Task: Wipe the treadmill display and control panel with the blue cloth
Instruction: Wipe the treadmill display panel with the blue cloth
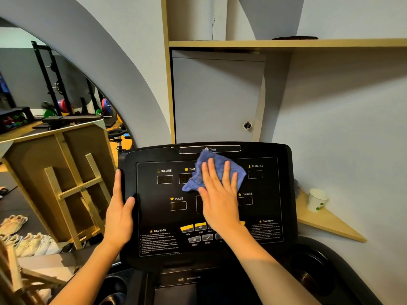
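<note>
- The right hand [217, 194] presses the cloth [211, 170] with flat, straight fingers against the far middle of the panel [154, 216].
- The left hand [120, 216] grips the panel's left edge, thumb on its face.
- Unwiped readouts lie left and right of the cloth; buttons [193, 227] lie nearer, below the right hand.

Paper cup [317, 199] on corner shelf [330, 223]; sneakers [24, 236], perhaps three pairs.
</note>
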`<state>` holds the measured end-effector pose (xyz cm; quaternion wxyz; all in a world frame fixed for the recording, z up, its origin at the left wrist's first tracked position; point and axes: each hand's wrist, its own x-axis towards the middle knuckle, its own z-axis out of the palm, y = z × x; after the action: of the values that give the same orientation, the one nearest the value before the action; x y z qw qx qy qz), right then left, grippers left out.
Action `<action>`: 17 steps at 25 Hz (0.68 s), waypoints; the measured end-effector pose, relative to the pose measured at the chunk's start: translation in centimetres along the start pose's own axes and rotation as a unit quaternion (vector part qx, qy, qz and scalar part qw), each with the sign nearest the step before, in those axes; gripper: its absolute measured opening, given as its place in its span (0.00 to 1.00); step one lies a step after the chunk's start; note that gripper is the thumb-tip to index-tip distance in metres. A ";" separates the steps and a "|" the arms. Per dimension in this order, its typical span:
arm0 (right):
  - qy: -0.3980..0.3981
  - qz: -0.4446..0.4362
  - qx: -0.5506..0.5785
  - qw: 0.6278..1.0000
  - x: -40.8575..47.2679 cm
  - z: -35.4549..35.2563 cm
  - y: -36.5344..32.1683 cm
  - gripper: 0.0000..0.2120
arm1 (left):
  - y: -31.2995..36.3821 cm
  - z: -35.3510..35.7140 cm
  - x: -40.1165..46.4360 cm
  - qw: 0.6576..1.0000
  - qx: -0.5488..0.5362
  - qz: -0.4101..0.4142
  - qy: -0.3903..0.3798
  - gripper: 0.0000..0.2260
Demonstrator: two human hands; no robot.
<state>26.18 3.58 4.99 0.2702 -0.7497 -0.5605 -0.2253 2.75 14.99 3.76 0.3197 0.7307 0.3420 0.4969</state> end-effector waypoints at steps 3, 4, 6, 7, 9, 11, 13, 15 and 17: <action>-0.012 -0.080 0.011 0.997 -0.7 1.2 -2.6 0.32 | -0.1 0.0 0.0 1.000 -0.008 -0.009 0.000 0.32; -0.016 -0.100 0.008 0.995 -1.0 1.5 -3.1 0.33 | -0.2 0.0 0.0 1.000 -0.011 -0.009 -0.002 0.31; -0.022 -0.132 -0.002 0.991 -1.7 2.1 -3.6 0.34 | -0.4 -0.1 0.1 1.000 -0.016 -0.010 -0.005 0.31; -0.027 -0.147 0.000 0.989 -2.1 2.3 -3.6 0.33 | -0.4 -0.1 0.1 1.000 -0.019 -0.012 -0.007 0.31; -0.036 -0.175 0.017 0.984 -2.9 2.6 -3.5 0.31 | -0.2 0.0 0.1 1.000 -0.023 -0.018 -0.008 0.31; -0.045 -0.201 0.036 0.978 -3.9 3.1 -3.2 0.30 | 0.0 0.0 0.0 0.999 -0.023 -0.021 -0.008 0.31; -0.054 -0.224 0.043 0.972 -5.1 3.4 -2.8 0.30 | 0.1 -0.1 0.0 0.999 -0.028 -0.019 -0.006 0.31; -0.066 -0.251 0.026 0.965 -6.2 3.6 -2.0 0.30 | 0.2 -0.1 -0.1 0.999 -0.030 -0.022 -0.004 0.31; -0.082 -0.269 0.017 0.959 -7.3 3.7 -1.0 0.29 | 0.4 0.0 -0.3 0.999 -0.018 -0.030 0.001 0.31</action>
<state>23.39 0.96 -2.32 0.1650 -0.5822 -0.7657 -0.2181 2.73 14.47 3.92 0.3470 0.7138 0.3550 0.4939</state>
